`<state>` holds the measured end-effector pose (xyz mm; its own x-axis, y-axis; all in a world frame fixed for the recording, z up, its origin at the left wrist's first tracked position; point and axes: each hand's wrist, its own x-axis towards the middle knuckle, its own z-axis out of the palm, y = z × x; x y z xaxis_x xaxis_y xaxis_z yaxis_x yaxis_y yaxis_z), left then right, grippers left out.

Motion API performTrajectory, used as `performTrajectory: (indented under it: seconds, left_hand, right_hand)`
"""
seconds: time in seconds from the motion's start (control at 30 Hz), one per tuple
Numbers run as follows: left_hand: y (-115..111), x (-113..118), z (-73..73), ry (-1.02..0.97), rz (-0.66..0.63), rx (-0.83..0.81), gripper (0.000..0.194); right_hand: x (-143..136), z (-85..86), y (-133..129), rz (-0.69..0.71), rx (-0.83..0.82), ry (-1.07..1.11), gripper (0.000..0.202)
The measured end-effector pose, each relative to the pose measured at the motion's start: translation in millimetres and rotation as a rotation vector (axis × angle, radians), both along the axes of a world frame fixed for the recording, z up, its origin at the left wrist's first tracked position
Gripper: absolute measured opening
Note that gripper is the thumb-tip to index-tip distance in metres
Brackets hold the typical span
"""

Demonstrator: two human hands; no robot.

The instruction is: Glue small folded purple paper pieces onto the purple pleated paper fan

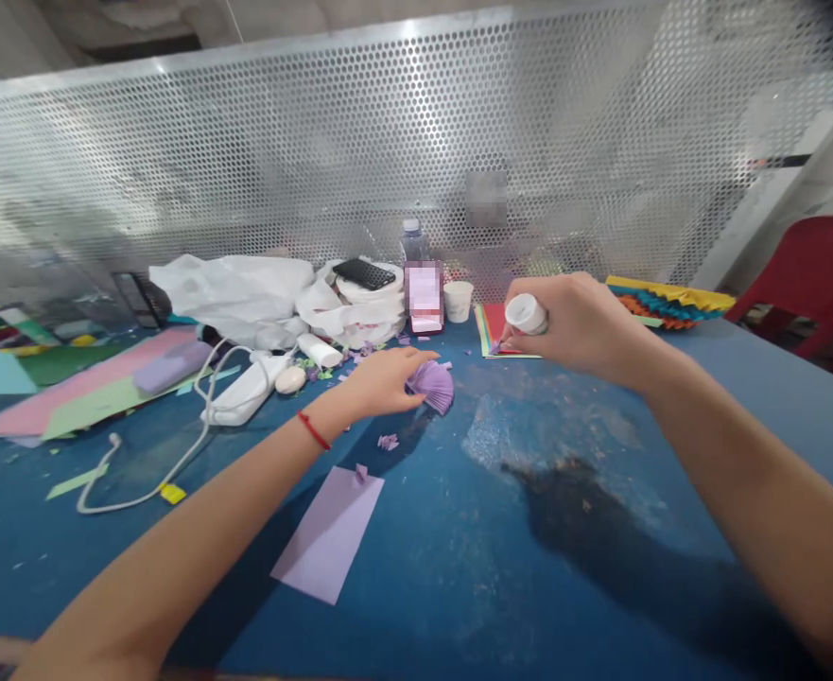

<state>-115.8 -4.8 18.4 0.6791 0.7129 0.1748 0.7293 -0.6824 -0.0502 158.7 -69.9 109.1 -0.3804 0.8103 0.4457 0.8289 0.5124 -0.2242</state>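
"Purple paper, folded into narrow pleats, catches my eye first. Where is it exactly?"

"Centre of the frame. The pleated fan (436,386) is at the fingertips of the left hand (389,380), pinched between thumb and fingers, its rounded edge turned to the right."

"And the right hand (573,317)?"

"Right of centre, curled round a white cylinder (526,314) whose round end faces the camera. Its fingertips point down at a stack of coloured sheets (495,318), red on top. A small purple scrap (496,348) shows beside them; whether they pinch it, I cannot tell."

"What's lower down?"

"Left of the lower centre, a flat purple sheet (331,541) lies on the blue table (459,586), with a small folded piece (361,474) at its far edge. More purple scraps (388,442) lie just above it."

"Farther back?"

"Above the fan, a phone (425,295) stands upright beside a paper cup (459,301), a bottle (411,242) behind it. Over at the right, yellow, teal and orange folded paper (671,301) lies near the red chair (806,270)."
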Motion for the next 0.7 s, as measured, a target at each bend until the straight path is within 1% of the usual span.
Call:
performTrajectory:
  seconds: [0.03,0.07,0.13,0.2,0.3,0.4,0.47,0.57,0.7]
  left_hand:
    - [-3,4,-7.4,0.023,-0.001,-0.011,0.062]
    - [-6,8,-14.3,0.042,0.006,-0.014,0.060]
    - [-9,16,-24.4,0.063,0.038,-0.005,0.048]
    - [-9,21,-28.5,0.067,0.075,0.011,0.035]
    - [-9,19,-29.4,0.045,0.121,0.028,0.022]
    - [-11,10,-32.4,-0.022,0.151,0.033,0.020]
    - [-15,5,-34.7,-0.096,0.154,0.022,0.014]
    - [-22,0,-32.8,-0.254,0.150,-0.021,0.013]
    - [-32,-7,-20.6,-0.560,0.187,-0.144,0.010]
  right_hand:
    - [0,0.6,-2,0.007,-0.005,-0.001,0.017]
    - [0,1.1,-3,0.013,-0.010,-0.001,0.019]
    - [0,1.9,-5,0.023,-0.009,0.001,0.021]
    - [1,2.7,-6,0.032,0.000,0.003,0.019]
    - [3,3.5,-7,0.027,-0.004,-0.011,0.017]
    - [4,4.1,-7,0.001,-0.004,-0.051,0.016]
    - [5,5.1,-8,-0.007,0.001,-0.080,0.015]
    - [7,7.6,-10,-0.017,0.014,-0.082,0.012]
    - [10,4.9,-16,-0.019,0.010,-0.058,0.012]
